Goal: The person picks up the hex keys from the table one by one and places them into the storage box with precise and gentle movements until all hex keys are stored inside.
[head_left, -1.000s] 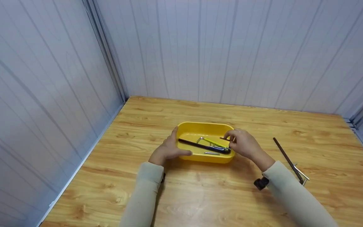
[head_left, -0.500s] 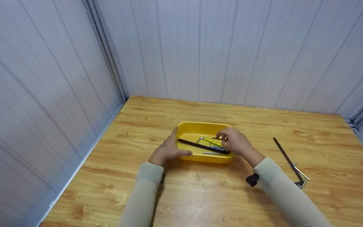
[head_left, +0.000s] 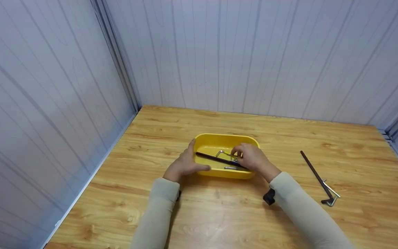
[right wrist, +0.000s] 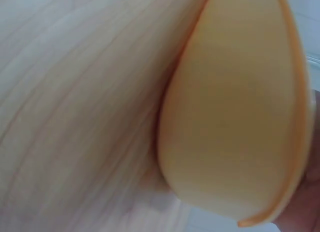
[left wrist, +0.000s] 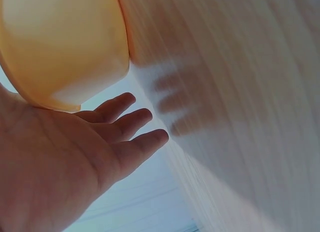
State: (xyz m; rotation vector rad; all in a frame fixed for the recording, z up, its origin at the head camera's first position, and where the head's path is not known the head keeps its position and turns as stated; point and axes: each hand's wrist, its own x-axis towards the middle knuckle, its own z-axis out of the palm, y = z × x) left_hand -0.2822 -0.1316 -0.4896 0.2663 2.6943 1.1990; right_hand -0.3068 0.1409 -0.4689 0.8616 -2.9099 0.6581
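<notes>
Left hand point(head_left: 184, 163) spread against yellow tray point(head_left: 225, 173), right hand point(head_left: 253, 159) curled above black rod point(head_left: 212, 157) inside, its hold hidden

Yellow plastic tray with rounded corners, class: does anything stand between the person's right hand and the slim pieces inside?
Nothing visible does: the right hand reaches over the right side of the tray, hiding part of the long black rod.

Your yellow bin point(head_left: 216, 173) stands upright, its left end braced by your left hand point(head_left: 184, 163), fingers straight. Inside, a black rod point(head_left: 216, 158) lies slantwise; a silver L-shaped key with a yellow sleeve point(head_left: 224, 152) lies behind it, a silver rod point(head_left: 234, 168) before it. Your right hand point(head_left: 251, 157) reaches in, fingers bent, their contents hidden.
</notes>
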